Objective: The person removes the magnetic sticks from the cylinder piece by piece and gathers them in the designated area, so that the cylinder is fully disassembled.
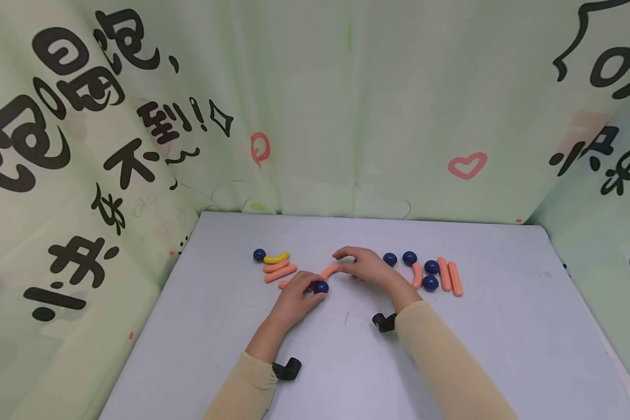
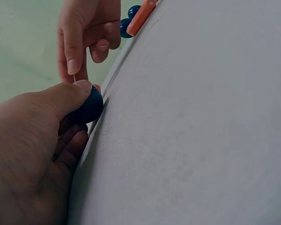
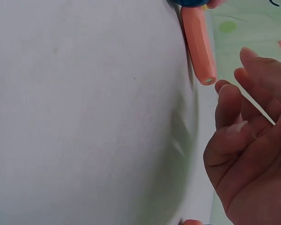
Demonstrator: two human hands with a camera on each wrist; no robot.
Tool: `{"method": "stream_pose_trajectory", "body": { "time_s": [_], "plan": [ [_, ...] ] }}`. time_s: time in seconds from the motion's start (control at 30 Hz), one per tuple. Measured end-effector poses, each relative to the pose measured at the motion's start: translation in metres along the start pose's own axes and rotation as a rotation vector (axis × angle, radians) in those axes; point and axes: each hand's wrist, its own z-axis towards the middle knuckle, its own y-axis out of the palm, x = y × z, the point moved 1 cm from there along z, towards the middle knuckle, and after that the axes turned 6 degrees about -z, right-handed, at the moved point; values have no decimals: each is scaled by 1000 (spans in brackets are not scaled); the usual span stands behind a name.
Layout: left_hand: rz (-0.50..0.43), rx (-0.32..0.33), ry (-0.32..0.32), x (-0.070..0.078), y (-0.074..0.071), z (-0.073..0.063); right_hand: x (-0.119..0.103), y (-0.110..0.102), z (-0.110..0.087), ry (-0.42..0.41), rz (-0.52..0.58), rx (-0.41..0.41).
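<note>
My left hand [image 1: 293,300] pinches a small dark blue ball [image 2: 90,107] between thumb and fingers, low over the table. Right beside that ball lies a curved orange sausage-shaped piece [image 1: 329,270], whose near end shows a small hole in the right wrist view. Just past this end is my right hand [image 1: 366,265], thumb and forefinger apart and the other fingers bent; it grips nothing that I can see. Whether a fingertip touches the orange piece is unclear. Another orange piece [image 1: 283,284] is partly hidden behind my left hand.
At the left lie a blue ball [image 1: 259,255], a yellow banana-shaped piece [image 1: 276,258] and orange pieces [image 1: 280,274]. Right of my right hand are several blue balls [image 1: 409,258], a curved orange piece [image 1: 417,276] and two straight ones [image 1: 455,279]. A printed curtain [image 1: 315,116] hangs behind the white table [image 1: 346,367].
</note>
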Motion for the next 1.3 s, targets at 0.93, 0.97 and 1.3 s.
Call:
{"method": "stream_pose_trajectory", "body": {
  "time_s": [0.93,0.97,1.3],
  "plan": [
    [-8,1,11,0,-1,0,-6,22,13,-20,-78,72],
    [-8,2,11,1,-1,0,-6,22,13,-19,-82,74],
    [11,2,18,2,-2,0,-4,24,14,-39,-108,95]
  ]
}}
